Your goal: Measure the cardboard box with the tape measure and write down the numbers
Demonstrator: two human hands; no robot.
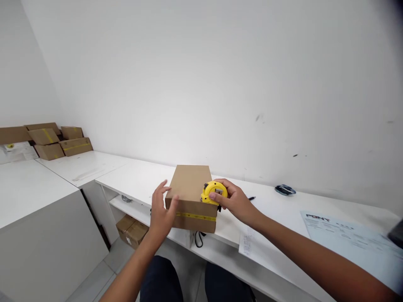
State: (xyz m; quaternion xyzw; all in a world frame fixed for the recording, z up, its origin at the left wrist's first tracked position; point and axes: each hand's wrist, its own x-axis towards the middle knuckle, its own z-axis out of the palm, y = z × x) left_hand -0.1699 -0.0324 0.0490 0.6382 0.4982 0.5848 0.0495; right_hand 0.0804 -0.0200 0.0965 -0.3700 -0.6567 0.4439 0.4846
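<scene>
White pretty much everywhere: the whole back is taken up by one plain wall point(189, 84), scuffed in a few spots, with a long white bench point(138, 174) run along it and a white table point(28, 188) set at the left. Grey floor tiles point(82, 285) can be seen below. At least six boxes point(75, 147) are piled in the far left corner. One closed brown box point(189, 182), banded with yellow tape point(195, 216), is set at the bench's front edge. Two sheets can be counted on the right: one pale blue sheet point(343, 239), one white sheet point(250, 241), partly covered by the right arm. The left hand point(162, 214) is held loose at the box's left side, fingers spread; whether it's touched can't be told. One yellow tape measure point(214, 192) is gripped by the right hand point(234, 199) at the box's front right corner. One pen point(252, 198) is half hidden behind that hand.
</scene>
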